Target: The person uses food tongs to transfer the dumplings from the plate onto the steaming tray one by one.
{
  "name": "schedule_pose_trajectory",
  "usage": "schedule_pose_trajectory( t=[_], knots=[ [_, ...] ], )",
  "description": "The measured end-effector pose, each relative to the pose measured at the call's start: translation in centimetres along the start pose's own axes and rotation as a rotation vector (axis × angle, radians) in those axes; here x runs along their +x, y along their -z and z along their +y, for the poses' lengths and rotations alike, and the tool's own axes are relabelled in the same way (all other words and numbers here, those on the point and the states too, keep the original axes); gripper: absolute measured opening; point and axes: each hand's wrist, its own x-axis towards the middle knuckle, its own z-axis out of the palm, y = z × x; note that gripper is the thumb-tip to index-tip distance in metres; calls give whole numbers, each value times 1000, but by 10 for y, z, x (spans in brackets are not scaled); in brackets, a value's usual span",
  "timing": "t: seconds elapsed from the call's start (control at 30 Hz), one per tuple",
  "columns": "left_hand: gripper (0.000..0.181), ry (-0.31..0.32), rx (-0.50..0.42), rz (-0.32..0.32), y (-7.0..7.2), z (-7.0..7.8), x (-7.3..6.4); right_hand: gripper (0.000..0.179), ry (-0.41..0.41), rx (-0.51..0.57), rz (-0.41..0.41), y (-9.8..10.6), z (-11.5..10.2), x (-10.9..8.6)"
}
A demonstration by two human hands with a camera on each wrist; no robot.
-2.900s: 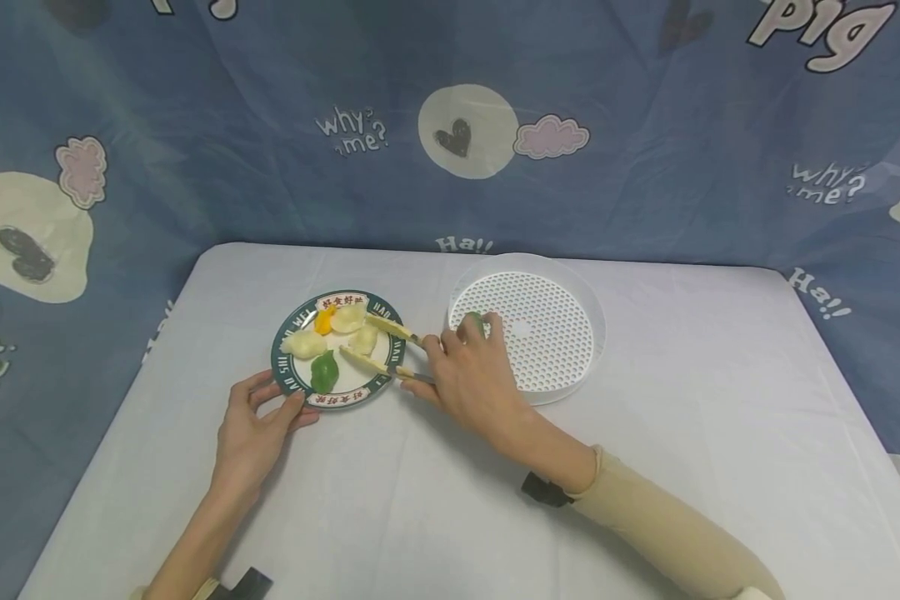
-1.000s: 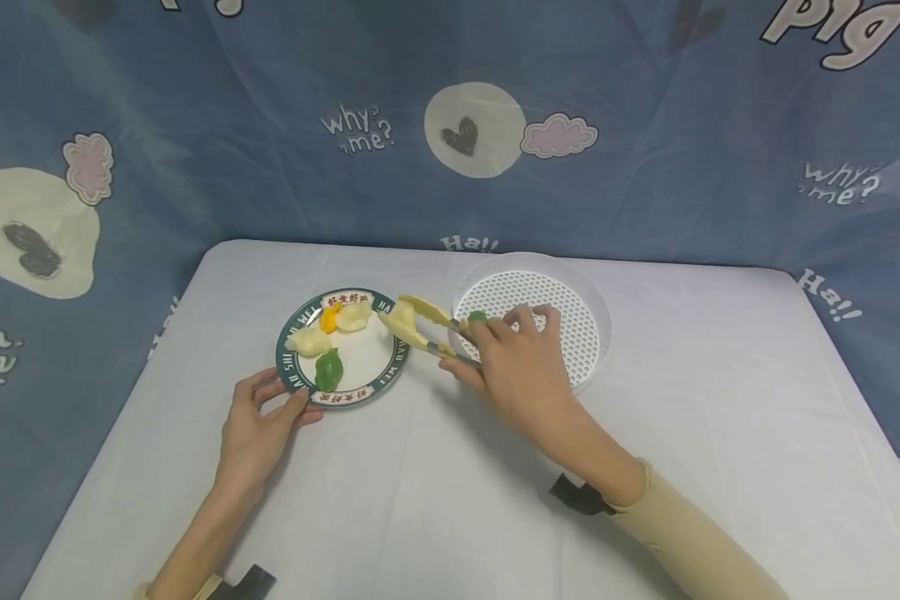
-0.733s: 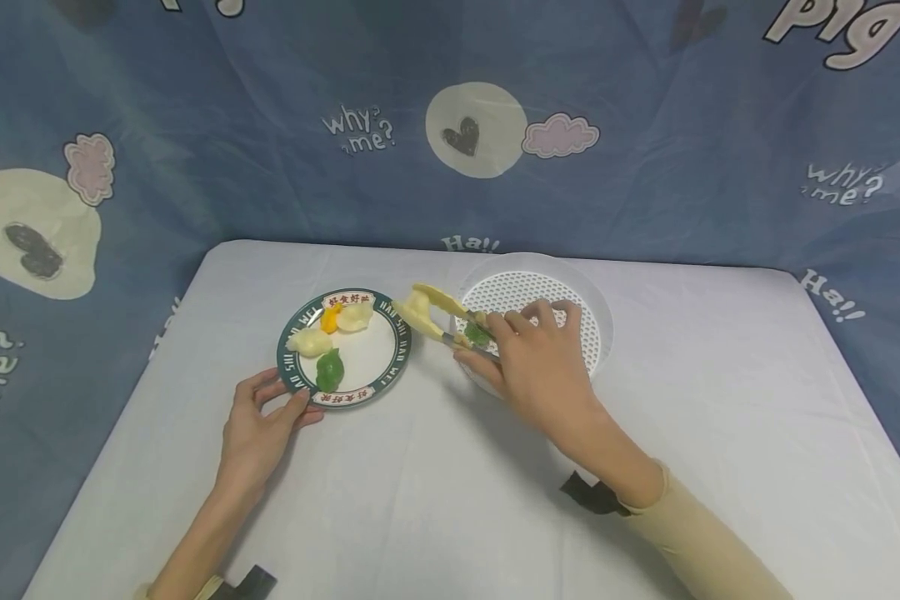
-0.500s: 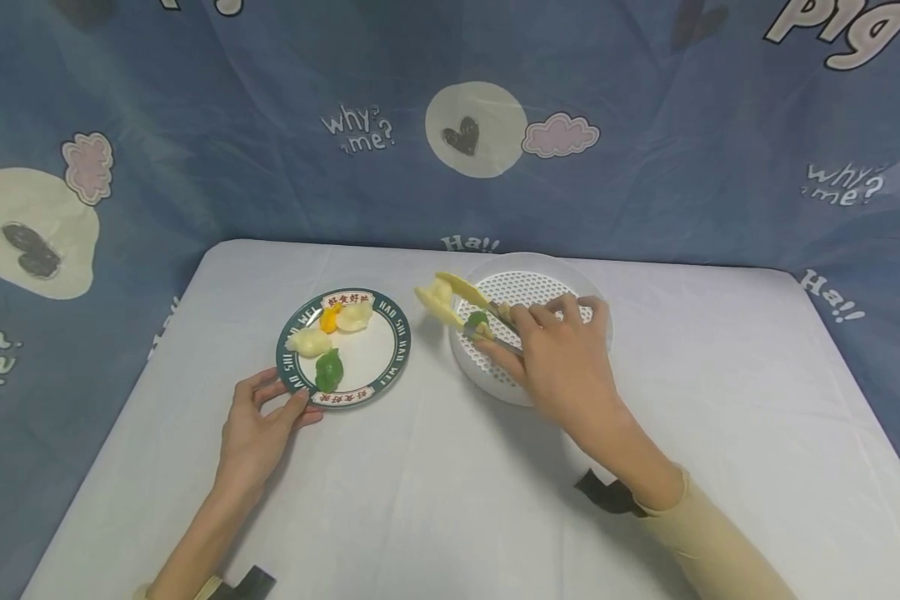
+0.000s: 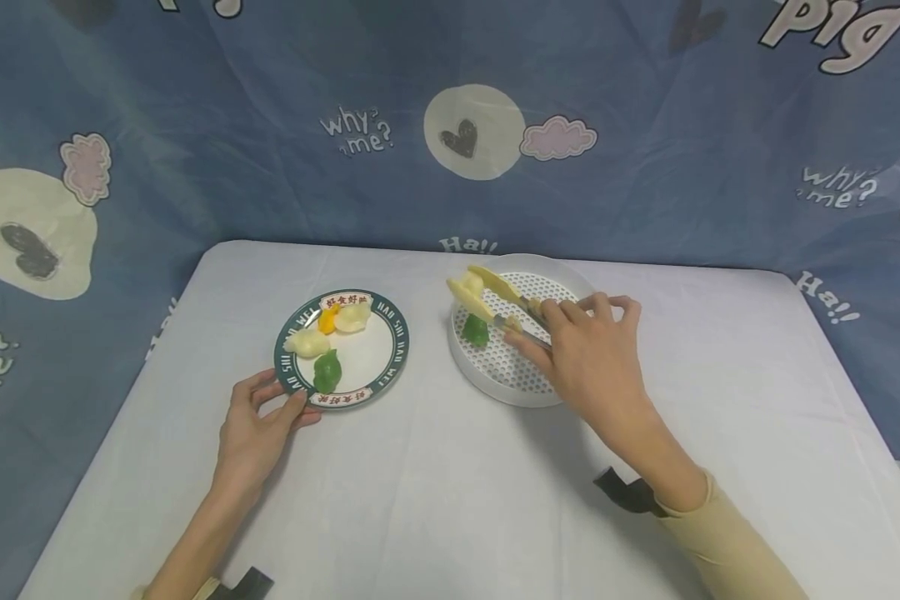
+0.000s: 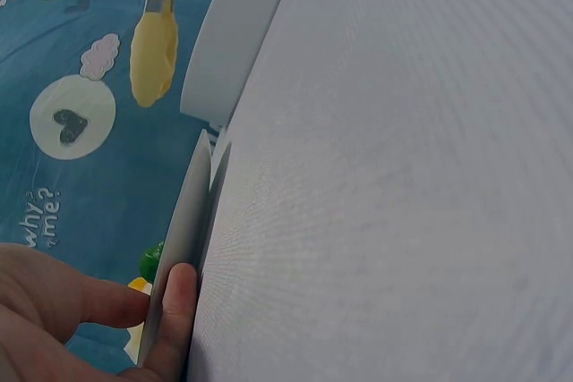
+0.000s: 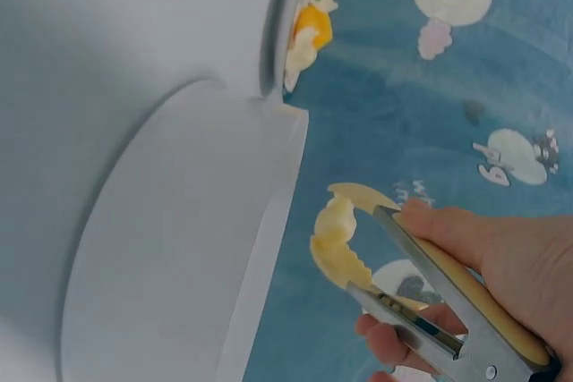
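My left hand (image 5: 255, 437) pinches the near-left edge of a green-rimmed plate (image 5: 399, 342), thumb on top and fingers beneath, the plate tilted slightly. On the plate lie two pale dumplings (image 5: 307, 342), a green dumpling-like piece (image 5: 327, 372) and a small orange piece (image 5: 328, 318). My right hand (image 5: 596, 358) grips yellow-tipped metal tongs (image 5: 498, 285). Between their tips a pale yellow dumpling (image 7: 336, 219) is clamped, held above the left part of a round white perforated steamer tray (image 5: 506, 371). Another green piece (image 5: 476, 331) lies in that tray.
A white cloth covers the table (image 5: 435, 500). The tray stands just right of the plate, near the table's back edge. Behind it hangs a blue printed curtain (image 5: 270, 183). Dark bands (image 5: 630, 492) show at both wrists.
My right hand has lifted the pale dumpling from the plate with the tongs and carried it right, over the tray. My left hand has stayed on the plate's edge.
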Motion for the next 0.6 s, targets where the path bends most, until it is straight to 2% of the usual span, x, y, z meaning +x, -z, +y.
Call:
schedule_pose_trajectory(
  t=[0.6],
  knots=[
    [80, 2, 21, 6, 0, 1, -2, 66, -5, -29, 52, 3, 12, -2]
  ],
)
